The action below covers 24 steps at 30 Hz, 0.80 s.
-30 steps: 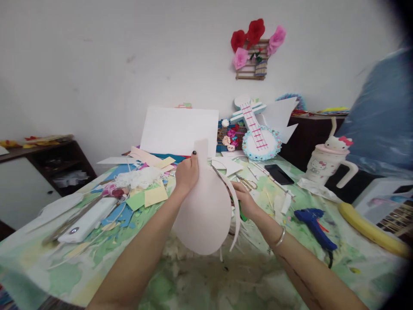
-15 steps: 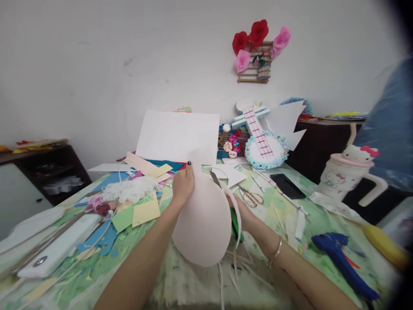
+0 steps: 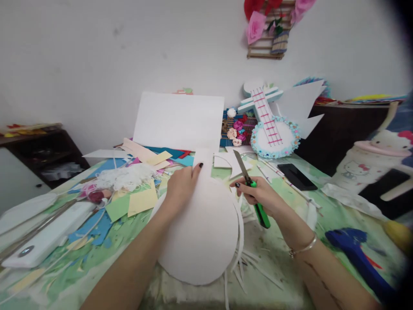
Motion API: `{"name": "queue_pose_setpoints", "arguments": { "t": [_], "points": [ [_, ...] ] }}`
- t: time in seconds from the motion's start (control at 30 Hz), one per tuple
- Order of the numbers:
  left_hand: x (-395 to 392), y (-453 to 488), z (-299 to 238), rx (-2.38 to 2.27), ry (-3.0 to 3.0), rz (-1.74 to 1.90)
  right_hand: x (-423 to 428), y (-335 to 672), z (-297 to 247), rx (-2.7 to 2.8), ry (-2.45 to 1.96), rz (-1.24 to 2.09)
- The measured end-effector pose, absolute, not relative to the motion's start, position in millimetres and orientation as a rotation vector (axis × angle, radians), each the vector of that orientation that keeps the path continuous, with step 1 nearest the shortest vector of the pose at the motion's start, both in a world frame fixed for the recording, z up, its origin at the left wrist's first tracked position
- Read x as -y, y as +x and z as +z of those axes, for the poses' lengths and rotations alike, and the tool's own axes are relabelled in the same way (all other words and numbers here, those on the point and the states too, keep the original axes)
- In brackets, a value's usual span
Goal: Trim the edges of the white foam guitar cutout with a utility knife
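A white board cutout (image 3: 203, 232), with a round body and a narrow neck, lies on the table in front of me. My left hand (image 3: 182, 187) grips it at the base of the neck, thumb on top and the other fingers at the left edge. To the right of the cutout, my right hand (image 3: 258, 196) is closed around a utility knife (image 3: 262, 215) with a green handle. Its bare blade points up and away, apart from the board. A thin white strip (image 3: 240, 232) curls along the cutout's right edge, and several offcuts (image 3: 258, 269) lie below it.
Paper scraps (image 3: 142, 203) and white string (image 3: 125, 177) are heaped on the left. A blue glue gun (image 3: 358, 258), a black phone (image 3: 297, 176) and a Hello Kitty cup (image 3: 358, 165) lie or stand on the right. A decorated paper instrument (image 3: 274, 133) leans at the back.
The cutout has gone from raised and tilted to flat on the table. My right hand has drawn the knife away from its edge to the right. The view has tilted down.
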<state>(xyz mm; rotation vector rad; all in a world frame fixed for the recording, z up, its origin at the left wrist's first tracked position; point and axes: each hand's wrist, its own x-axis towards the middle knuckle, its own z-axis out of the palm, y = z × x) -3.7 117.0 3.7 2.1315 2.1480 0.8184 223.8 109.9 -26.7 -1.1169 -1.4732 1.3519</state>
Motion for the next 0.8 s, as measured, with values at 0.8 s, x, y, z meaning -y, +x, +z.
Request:
{"name": "queue_pose_setpoints", "arguments": {
  "t": [0.8],
  "points": [
    [-82.4, 27.4, 3.6, -2.042, 2.241, 0.993, -85.8, 196.6, -24.2, 1.423, -0.871, 1.393]
  ]
}}
